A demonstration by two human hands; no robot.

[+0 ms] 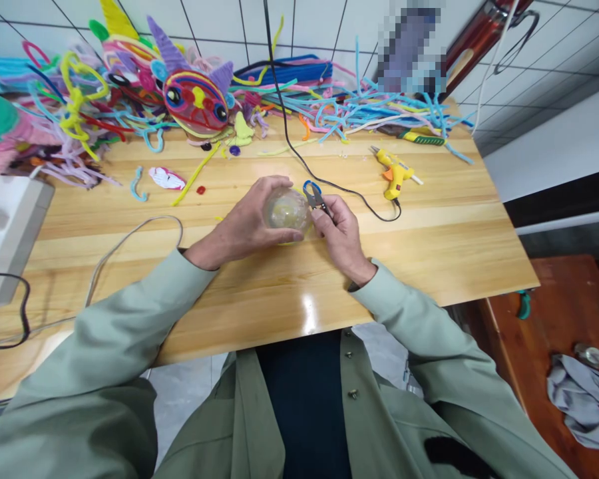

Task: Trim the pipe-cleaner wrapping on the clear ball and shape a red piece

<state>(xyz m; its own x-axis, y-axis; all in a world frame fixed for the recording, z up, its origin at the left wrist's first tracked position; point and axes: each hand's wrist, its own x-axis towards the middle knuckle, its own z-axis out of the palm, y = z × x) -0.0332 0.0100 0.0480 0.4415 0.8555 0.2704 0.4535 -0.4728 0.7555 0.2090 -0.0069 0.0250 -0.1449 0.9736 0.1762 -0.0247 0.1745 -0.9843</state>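
My left hand (259,216) is wrapped around a clear, rounded plastic ball or cup (288,214) with something yellowish showing through it. Close on its right, my right hand (340,233) grips small thread snips (319,201) whose blades point up and to the left. A small blue loop (311,187) shows at the tip of the snips; I cannot tell whether the blades hold it. A yellow glue gun (392,171) lies on the wooden table (429,246) farther right.
Colourful pipe cleaners (349,110) are heaped along the tiled wall, near a decorated animal head (194,100). A black cord (292,143) runs down to the glue gun. At left stands a white power strip (22,219). A yellow pipe cleaner (196,174) lies beyond my left hand.
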